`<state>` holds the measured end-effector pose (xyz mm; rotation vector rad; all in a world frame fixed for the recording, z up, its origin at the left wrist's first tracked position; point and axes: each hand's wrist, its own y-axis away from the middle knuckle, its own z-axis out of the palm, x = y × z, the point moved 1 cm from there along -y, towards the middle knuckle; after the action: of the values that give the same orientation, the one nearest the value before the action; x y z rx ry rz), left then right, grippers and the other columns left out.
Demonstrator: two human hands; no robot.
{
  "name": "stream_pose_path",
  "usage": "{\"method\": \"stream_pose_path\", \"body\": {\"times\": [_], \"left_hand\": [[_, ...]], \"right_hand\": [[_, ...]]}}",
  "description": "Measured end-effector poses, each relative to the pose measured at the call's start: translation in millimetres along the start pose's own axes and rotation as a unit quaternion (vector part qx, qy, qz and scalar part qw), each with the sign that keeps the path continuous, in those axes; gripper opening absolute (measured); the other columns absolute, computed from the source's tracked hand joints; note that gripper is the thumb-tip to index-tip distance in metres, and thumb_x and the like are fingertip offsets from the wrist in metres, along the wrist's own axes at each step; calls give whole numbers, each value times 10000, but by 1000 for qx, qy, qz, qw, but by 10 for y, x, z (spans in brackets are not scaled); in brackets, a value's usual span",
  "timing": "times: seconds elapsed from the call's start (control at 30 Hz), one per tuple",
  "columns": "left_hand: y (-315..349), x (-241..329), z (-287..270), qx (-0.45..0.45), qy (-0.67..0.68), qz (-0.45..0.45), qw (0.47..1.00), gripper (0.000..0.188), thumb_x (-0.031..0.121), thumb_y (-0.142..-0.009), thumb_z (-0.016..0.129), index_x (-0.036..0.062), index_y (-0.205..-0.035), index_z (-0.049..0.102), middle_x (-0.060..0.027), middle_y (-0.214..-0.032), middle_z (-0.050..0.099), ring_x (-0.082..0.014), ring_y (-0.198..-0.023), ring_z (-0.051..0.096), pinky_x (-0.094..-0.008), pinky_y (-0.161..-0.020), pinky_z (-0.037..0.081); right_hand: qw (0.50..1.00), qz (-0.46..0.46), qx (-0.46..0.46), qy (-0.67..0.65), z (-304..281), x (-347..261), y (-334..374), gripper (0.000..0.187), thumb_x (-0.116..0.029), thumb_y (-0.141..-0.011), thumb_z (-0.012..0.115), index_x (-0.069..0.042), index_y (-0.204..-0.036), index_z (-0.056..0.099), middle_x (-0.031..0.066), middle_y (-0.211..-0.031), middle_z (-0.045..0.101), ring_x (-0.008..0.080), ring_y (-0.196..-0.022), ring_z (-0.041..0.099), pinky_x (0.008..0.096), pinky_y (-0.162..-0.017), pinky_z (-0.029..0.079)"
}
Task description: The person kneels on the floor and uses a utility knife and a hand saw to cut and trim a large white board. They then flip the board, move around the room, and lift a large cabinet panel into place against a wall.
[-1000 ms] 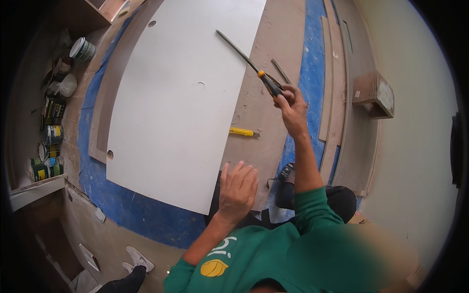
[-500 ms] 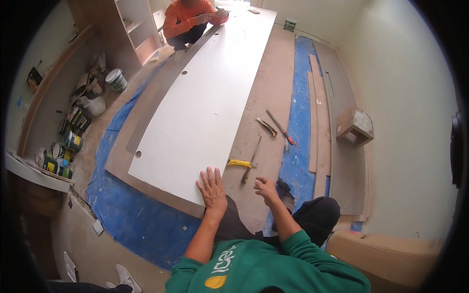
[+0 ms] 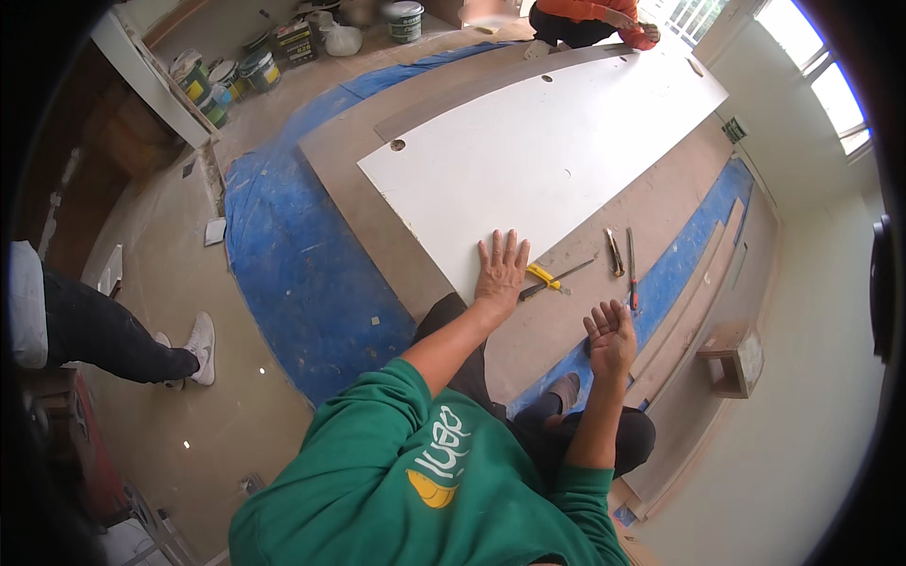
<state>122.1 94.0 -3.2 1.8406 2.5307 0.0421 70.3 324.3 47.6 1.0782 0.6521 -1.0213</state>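
My left hand lies flat with fingers spread on the near corner of a long white door-like panel, which has round holes along its far-left edge. My right hand hovers over the floor to the right, palm turned up, fingers loosely curled and apart, with nothing visible in it. Between the hands and the panel lie a yellow-handled tool and a thin file-like tool crossing it. Farther off are a utility knife and a long file with a red handle.
Brown boards lie under the panel on blue sheeting. A person in orange crouches at the far end; another person's leg is at left. Paint cans line the far left, and a small wooden box sits at right.
The view has swung to the left, bringing the standing person's leg further in. My left hand stays on the panel corner. My right hand has turned palm up and its fingers have loosened.
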Motion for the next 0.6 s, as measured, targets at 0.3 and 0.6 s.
{"method": "stream_pose_path", "body": {"times": [0.3,0.6], "left_hand": [[-122,68,-13,-5,35,9,999,774,107,-911,554,63,-1592,188,-209,-1645,155,-472,-1502,143,-653,-1191,113],[-210,29,116,35,16,22,999,788,128,-905,582,68,-1592,200,-208,-1644,167,-481,-1496,158,-674,-1174,136]], "right_hand": [[980,-133,76,-125,-74,-84,-184,742,-478,-994,580,-5,-1478,277,215,-1455,377,355,-1206,559,516,-971,516],[822,-362,272,-345,-419,-1485,-59,608,-419,-1034,437,-4,-1439,253,190,-1498,324,338,-1224,535,477,-1016,524]]}}
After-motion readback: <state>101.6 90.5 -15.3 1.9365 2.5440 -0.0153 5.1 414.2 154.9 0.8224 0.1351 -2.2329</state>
